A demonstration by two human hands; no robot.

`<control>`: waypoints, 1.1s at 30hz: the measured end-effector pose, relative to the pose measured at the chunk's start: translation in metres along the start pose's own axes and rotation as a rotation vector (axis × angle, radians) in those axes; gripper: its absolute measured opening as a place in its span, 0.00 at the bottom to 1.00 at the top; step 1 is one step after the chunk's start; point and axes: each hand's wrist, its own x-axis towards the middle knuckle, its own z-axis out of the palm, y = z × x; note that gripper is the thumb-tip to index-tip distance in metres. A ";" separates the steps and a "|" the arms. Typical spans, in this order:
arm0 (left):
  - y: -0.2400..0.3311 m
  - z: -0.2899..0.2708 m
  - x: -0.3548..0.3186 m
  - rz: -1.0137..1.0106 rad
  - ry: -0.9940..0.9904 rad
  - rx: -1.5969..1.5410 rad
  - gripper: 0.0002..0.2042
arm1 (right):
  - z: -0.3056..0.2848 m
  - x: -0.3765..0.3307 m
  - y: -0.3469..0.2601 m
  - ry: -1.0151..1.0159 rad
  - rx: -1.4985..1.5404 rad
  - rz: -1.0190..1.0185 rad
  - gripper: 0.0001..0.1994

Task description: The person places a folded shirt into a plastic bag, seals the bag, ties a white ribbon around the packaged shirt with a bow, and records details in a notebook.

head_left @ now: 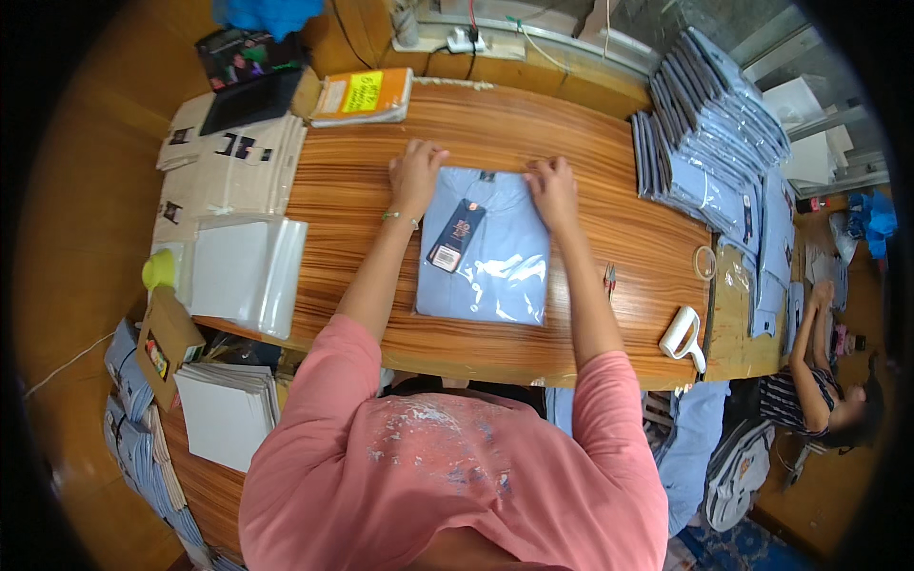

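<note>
Folded light-blue shirt in a clear plastic bag (484, 249) lying flat at frame centre on the wooden table (590, 143), collar end toward the upper edge. Dark hang tag (457, 234) on the shirt front, left of its midline.

Left hand (416, 174) pressed palm-down on the upper left corner of the bagged shirt, fingers spread and partly over the table; nothing clasped. Thin green band visible at that wrist. Right hand (553, 187) resting on the upper right corner of the same package, fingers bent toward the top edge; possibly pinching the bag's flap, but not resolvable from this view. Both forearms entering from the lower edge, pink sleeves at the bottom.

Upper right of frame: tall slanted stack of bagged blue shirts (716, 119), more spilling down along the right table edge. Right of centre: roll of clear tape (705, 262); below it a white tape dispenser (682, 335) near the table's lower right edge. Small red-handled tool (609, 278) just beside the right forearm.

Left of centre: pile of empty clear bags (246, 271); above it, flat cardboard inserts (233, 162). Yellow-covered book (365, 95) at upper centre-left. Yellow-green cup (160, 269) at far left. White card sheets (227, 407) lower left.

Another person (819, 381) seated at far right, well apart.
</note>
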 end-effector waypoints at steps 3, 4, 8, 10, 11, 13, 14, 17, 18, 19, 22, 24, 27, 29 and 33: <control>-0.010 0.034 -0.016 0.076 0.231 0.050 0.10 | 0.039 -0.016 -0.030 0.144 -0.005 0.075 0.12; 0.009 0.039 -0.022 0.108 0.206 -0.088 0.11 | 0.042 -0.021 -0.047 0.206 0.034 0.095 0.13; 0.014 0.084 -0.043 0.126 0.167 -0.199 0.13 | 0.081 -0.035 -0.062 0.230 0.021 0.206 0.16; 0.006 0.088 -0.042 0.104 0.134 -0.166 0.13 | 0.087 -0.033 -0.061 0.169 -0.030 0.196 0.17; 0.001 0.089 -0.043 0.082 0.107 -0.150 0.13 | 0.089 -0.034 -0.060 0.125 -0.057 0.198 0.17; -0.002 0.092 -0.042 0.064 0.074 -0.155 0.13 | 0.091 -0.035 -0.058 0.102 -0.059 0.208 0.17; -0.001 0.091 -0.039 0.069 0.078 -0.157 0.13 | 0.091 -0.032 -0.059 0.107 -0.058 0.210 0.17; 0.001 0.092 -0.036 0.061 0.057 -0.147 0.13 | 0.094 -0.030 -0.055 0.122 -0.063 0.220 0.16; 0.002 0.091 -0.035 0.064 0.050 -0.137 0.13 | 0.094 -0.030 -0.054 0.128 -0.065 0.222 0.16; 0.003 0.091 -0.035 0.065 0.043 -0.128 0.13 | 0.094 -0.030 -0.054 0.110 -0.062 0.226 0.16; 0.001 0.090 -0.034 0.068 0.042 -0.112 0.12 | 0.093 -0.030 -0.056 0.073 -0.050 0.233 0.17; 0.001 0.088 -0.033 0.067 0.033 -0.124 0.12 | 0.095 -0.030 -0.056 0.072 -0.036 0.241 0.17; 0.003 0.087 -0.032 0.058 0.030 -0.137 0.12 | 0.098 -0.031 -0.054 0.125 -0.031 0.258 0.16; 0.003 0.089 -0.033 0.054 0.034 -0.144 0.11 | 0.097 -0.029 -0.054 0.112 -0.027 0.270 0.16; 0.004 0.093 -0.032 0.055 0.027 -0.141 0.11 | 0.094 -0.028 -0.050 0.069 -0.015 0.282 0.16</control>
